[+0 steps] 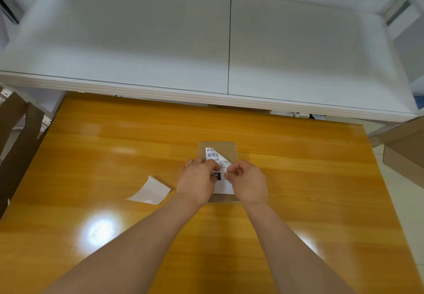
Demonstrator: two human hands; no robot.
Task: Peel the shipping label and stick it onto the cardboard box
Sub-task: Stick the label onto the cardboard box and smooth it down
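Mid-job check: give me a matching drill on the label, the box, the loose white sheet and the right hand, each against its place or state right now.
1 shipping label
2 cardboard box
3 loose white sheet
4 right hand

A lies on the table, left of the box
B brown, under the label
C far right corner curled over
D fingers pinched at the label's edge

Pairs: 1-C, 2-B, 3-A, 4-D.

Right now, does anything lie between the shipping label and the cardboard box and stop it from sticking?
Nothing visible does. The shipping label lies on the cardboard box, only its far right corner curls up. The left hand rests on it, the right hand pinches its edge. The backing sheet lies apart on the table.
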